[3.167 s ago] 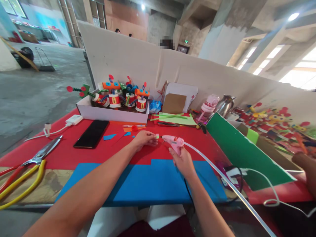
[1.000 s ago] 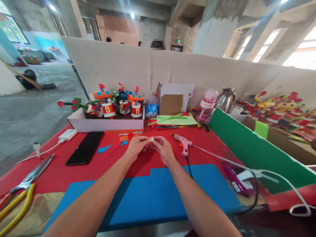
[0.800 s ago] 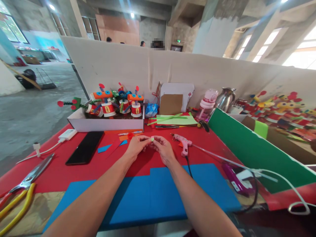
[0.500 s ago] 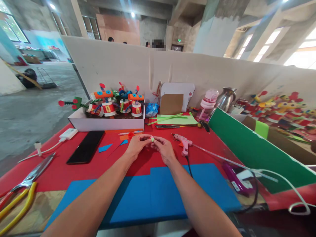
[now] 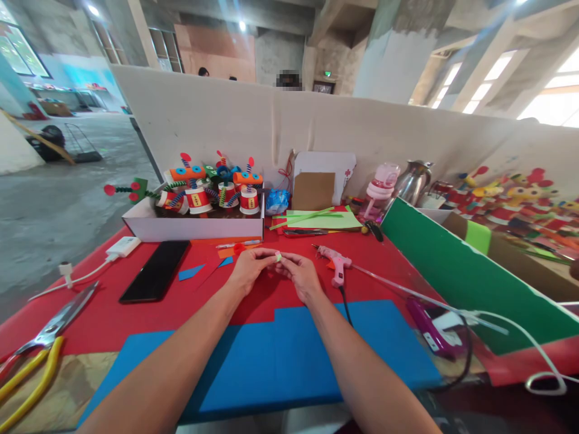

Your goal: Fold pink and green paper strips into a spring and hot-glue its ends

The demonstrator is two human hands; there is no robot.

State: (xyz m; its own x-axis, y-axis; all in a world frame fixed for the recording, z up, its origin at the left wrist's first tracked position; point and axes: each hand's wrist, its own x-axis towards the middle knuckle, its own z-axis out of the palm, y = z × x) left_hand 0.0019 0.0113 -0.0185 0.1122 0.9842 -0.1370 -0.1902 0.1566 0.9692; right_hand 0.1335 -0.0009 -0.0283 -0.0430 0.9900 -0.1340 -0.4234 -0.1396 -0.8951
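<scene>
My left hand [image 5: 249, 269] and my right hand [image 5: 300, 274] meet over the red table covering [image 5: 257, 311]. Between their fingertips is a small folded piece of light green and pink paper [image 5: 278, 257], pinched from both sides. Most of the piece is hidden by my fingers. Just right of my right hand lies a pink hot glue gun [image 5: 335, 263] with a clear glue stick in its back. Scraps of blue paper [image 5: 192, 272] and a pen [image 5: 239, 243] rest left of my left hand.
At the back left, a white box [image 5: 194, 228] holds several paper-cup figures. A black phone [image 5: 154, 271] and large scissors [image 5: 54, 331] lie left. A green-sided box [image 5: 434, 274] and purple power strip [image 5: 435, 330] stand right. Blue sheets [image 5: 266, 361] cover the front; green paper strips [image 5: 312, 218] lie behind.
Both hands keep nearly the same place and still pinch the paper piece, with less of its pink showing. The whole view has shifted very slightly.
</scene>
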